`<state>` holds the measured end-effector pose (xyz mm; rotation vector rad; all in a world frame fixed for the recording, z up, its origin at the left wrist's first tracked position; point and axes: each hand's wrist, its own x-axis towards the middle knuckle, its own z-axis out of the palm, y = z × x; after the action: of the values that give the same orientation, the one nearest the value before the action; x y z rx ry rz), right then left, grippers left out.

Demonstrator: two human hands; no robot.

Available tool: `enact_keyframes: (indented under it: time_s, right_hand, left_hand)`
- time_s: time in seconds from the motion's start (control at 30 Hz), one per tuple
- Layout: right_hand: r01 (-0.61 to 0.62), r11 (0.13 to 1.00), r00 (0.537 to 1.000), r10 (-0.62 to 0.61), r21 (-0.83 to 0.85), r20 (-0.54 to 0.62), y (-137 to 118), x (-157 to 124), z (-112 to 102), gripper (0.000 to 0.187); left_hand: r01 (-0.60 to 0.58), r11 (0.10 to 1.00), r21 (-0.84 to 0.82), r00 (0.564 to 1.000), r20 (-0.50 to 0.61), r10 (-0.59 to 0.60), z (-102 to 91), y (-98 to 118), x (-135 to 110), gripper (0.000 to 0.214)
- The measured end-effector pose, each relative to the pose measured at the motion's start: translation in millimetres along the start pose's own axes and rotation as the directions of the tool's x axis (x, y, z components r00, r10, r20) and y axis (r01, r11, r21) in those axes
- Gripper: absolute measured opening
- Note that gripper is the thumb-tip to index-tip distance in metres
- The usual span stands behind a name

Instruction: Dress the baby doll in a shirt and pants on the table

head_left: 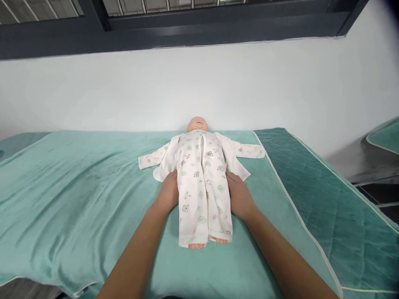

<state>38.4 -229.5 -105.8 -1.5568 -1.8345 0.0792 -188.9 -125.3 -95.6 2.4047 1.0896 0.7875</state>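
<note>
doll's clothes (192, 189): white, scattered small animal prints, some green
blanket (89, 194): pale teal, white edging
bed cover (327, 197): darker teal, quilted
window frame (214, 32): dark grey

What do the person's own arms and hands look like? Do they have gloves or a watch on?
The bare, smooth left forearm and matching right forearm narrow toward the wrists, with no sleeves or watch showing. The ungloved left hand and right hand are bare too. Rings I can't judge, because parts of both hands are hidden.
</note>
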Motion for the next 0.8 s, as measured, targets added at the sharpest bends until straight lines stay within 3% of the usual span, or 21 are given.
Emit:
enact_keyframes:
  time_s: [0.1,0.3,0.43,0.53,0.63,0.73,0.8]
  right_hand:
    - [0.013,1.0,1.0,-0.012,-0.026,0.006,0,1,0,0.014]
    - [0.013,0.998,1.0,-0.012,-0.06,0.02,2,1,2,0.013]
    - [0.014,0.998,0.998,-0.011,-0.057,0.063,2,0,2,0.013]
    - [-0.026,0.999,0.997,0.029,-0.044,0.07,-1,0,1,0.013]
    - [-0.139,0.99,0.99,0.138,0.018,0.032,-2,-1,0,0.012]
    - [-0.244,0.959,0.957,0.262,0.147,-0.124,7,-2,-2,0.013]
    - [-0.302,0.934,0.896,0.347,0.191,-0.278,20,-2,-4,0.015]
  left_hand:
    - [-0.003,1.0,0.022,1.0,-0.013,0.003,-2.0,-2,-3,0.021]
    - [-0.183,0.966,0.184,0.982,-0.019,0.19,-8.6,2,-22,0.02]
    - [-0.183,0.971,0.154,0.981,-0.037,0.19,-9.2,4,-32,0.015]
    - [-0.14,0.987,0.078,0.99,-0.01,0.141,-9.8,5,-32,0.016]
    - [-0.019,1.0,0.015,0.999,-0.029,0.019,-11.5,2,-30,0.02]
    - [0.14,0.99,-0.018,0.977,-0.157,-0.141,-13.0,-6,-28,0.02]
    - [0.246,0.969,-0.028,0.928,-0.28,-0.244,-14.1,-16,-25,0.021]
